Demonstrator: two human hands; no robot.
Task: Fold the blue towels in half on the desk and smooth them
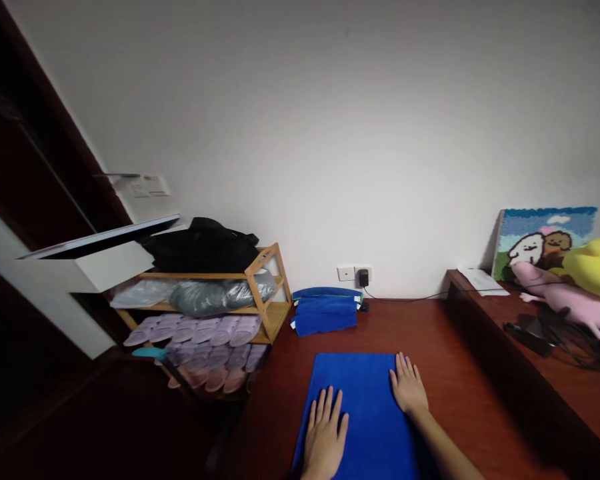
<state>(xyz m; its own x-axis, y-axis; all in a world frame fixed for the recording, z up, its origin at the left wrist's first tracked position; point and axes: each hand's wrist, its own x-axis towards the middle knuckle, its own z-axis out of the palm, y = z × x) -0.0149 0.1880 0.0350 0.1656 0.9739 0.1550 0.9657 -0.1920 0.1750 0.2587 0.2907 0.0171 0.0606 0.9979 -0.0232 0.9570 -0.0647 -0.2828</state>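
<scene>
A blue towel [365,407] lies spread flat on the reddish-brown wooden table [460,393], its near end running out of the bottom of the view. My left hand [326,430] rests palm down on the towel's left part, fingers stretched and slightly spread. At the far right corner, my right hand [409,385] lies flat across the towel's right edge, fingers extended. Neither hand grips anything. Beyond the towel, near the wall, sits a small pile of folded blue towels [326,315] with white tags.
Left of the table stands a wooden rack [265,293] with slippers [200,330] and a black bag [203,247]. A black charger [363,277] is plugged into the wall. The raised right surface holds a pink plush toy [570,297], a yellow plush [595,267], cables and a picture [545,240].
</scene>
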